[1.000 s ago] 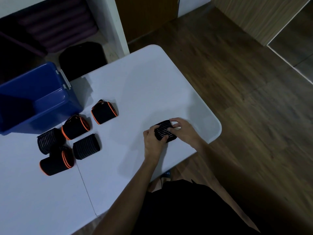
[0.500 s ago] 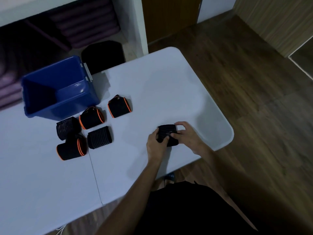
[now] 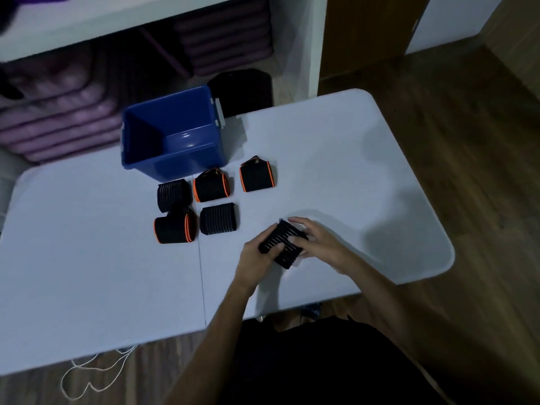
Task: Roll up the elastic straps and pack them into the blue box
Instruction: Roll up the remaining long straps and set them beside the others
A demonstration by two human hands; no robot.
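Observation:
A black ribbed elastic strap roll (image 3: 282, 244) sits between my hands just above the white table (image 3: 87, 258). My left hand (image 3: 258, 258) grips its left end and my right hand (image 3: 317, 244) holds its right side. Several rolled straps lie to the left: an orange-edged roll (image 3: 257, 177), another orange-edged roll (image 3: 211, 185), a ribbed black roll (image 3: 219, 219), a ribbed roll (image 3: 173, 193) and an orange-edged roll (image 3: 174, 229). The open blue box (image 3: 175, 133) stands behind them, nothing visible inside.
Purple mats (image 3: 58, 112) are stacked on shelves beyond the table. A black bag (image 3: 242, 89) rests on the floor behind the box. A white cord (image 3: 96, 372) lies on the wooden floor at the table's near edge.
The camera view has swung left and up, bringing the blue box and shelves into fuller sight. Both hands stay on the ribbed roll, which has tilted slightly.

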